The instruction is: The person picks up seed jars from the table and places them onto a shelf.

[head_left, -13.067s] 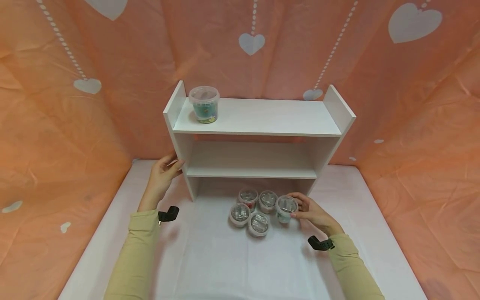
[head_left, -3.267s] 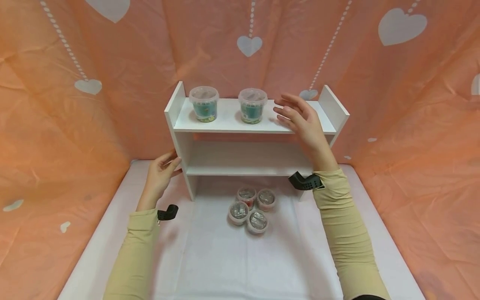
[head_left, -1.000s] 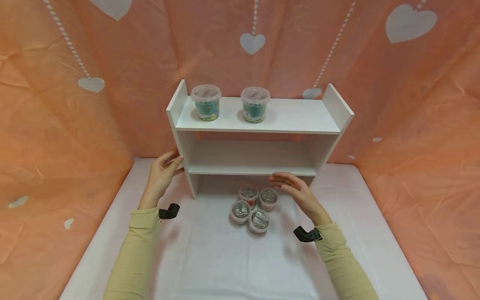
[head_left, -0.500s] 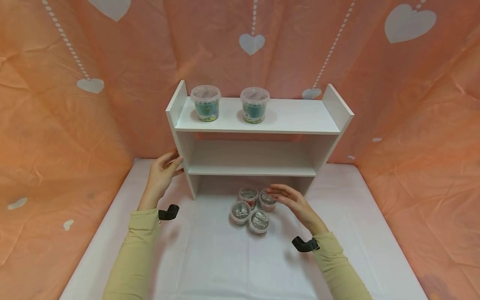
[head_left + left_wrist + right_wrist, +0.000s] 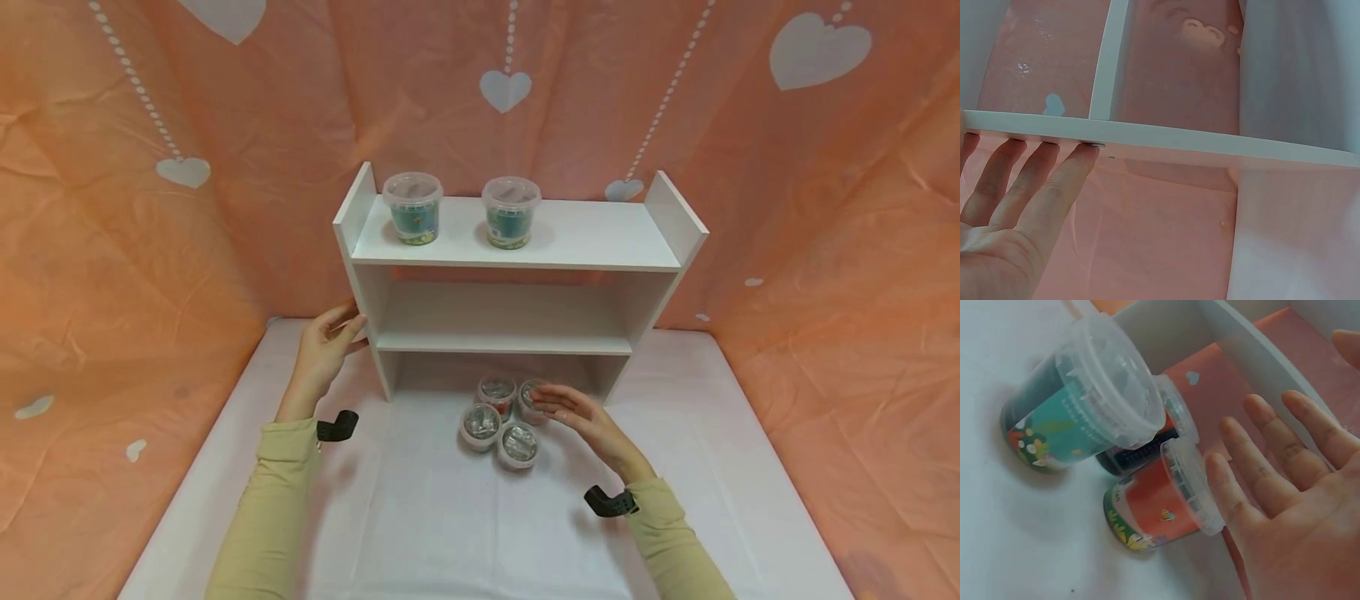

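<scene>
My left hand [image 5: 318,362] rests its straight fingers against the left side panel of a white shelf unit [image 5: 502,317]; in the left wrist view the fingertips press on the panel [image 5: 1222,145]. My right hand [image 5: 588,425] reaches over the rear right tub [image 5: 528,403] of a cluster of clear-lidded plastic tubs on the table, partly covering it. In the right wrist view its fingers are extended, right beside the lid of a tub with a red label [image 5: 1154,512]. A teal-labelled tub [image 5: 1066,419] stands nearby, and a dark one [image 5: 1141,453] is partly hidden behind.
Two teal-labelled tubs, one at the left [image 5: 415,218] and one near the middle [image 5: 510,221], stand on the top shelf [image 5: 600,233]. A middle shelf [image 5: 502,321] lies below. An orange curtain with white hearts [image 5: 450,117] hangs behind the white-covered table [image 5: 450,533].
A second teal tub came from the table onto the top shelf. Since then my right hand has let go and come down to the remaining cluster. The left hand has stayed at the panel.
</scene>
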### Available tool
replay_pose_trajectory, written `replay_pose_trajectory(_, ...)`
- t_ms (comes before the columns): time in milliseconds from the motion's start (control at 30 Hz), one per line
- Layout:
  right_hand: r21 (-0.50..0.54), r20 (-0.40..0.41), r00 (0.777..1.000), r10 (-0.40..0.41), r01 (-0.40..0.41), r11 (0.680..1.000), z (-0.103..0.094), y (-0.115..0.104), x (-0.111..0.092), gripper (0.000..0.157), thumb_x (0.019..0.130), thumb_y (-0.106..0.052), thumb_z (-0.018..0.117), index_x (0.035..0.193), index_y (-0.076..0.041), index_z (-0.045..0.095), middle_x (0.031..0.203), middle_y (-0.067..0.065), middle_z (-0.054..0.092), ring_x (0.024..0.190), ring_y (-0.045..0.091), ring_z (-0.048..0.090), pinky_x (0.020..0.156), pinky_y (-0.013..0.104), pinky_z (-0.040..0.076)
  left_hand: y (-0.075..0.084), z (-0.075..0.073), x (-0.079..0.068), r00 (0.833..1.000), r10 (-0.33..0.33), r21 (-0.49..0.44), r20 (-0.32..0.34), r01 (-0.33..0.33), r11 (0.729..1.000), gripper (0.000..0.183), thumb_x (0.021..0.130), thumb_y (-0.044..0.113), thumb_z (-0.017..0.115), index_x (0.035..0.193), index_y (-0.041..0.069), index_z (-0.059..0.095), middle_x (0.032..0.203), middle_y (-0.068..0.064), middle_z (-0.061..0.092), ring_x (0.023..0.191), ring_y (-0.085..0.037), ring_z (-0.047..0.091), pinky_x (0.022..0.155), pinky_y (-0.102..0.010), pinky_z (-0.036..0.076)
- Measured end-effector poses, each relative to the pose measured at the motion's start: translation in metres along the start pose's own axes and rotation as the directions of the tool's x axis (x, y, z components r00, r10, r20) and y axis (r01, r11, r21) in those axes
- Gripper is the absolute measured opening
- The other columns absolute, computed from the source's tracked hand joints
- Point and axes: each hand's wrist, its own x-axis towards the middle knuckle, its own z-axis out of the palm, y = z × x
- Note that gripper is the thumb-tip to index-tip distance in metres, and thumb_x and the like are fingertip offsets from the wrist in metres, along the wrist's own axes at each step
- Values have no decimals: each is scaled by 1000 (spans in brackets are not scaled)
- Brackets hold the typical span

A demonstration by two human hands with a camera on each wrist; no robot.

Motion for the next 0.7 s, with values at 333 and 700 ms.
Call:
replay_pose_trajectory(333, 40, 46, 999, 13, -14, 999, 1, 10, -4, 47, 99, -2, 46, 141, 13, 31, 139, 38, 33, 126, 55, 30, 107, 46, 36, 0, -1, -1, 1000, -4, 1, -10, 4, 1000, 51, 97, 18, 58, 140, -4, 43, 136, -26, 46, 119, -31, 52, 89, -48, 49)
replay_pose_trajectory(700, 59, 95, 994, 61, -67, 996, 11, 14, -10, 53, 96, 5, 48, 143, 13, 25, 143, 39, 27, 130, 55, 25, 109, 45, 33, 1, 0, -1, 1000, -2, -10, 1, 2, 1000, 51, 97, 17, 58, 141, -5, 42, 136, -27, 45, 118, -30, 52, 89, -47, 49)
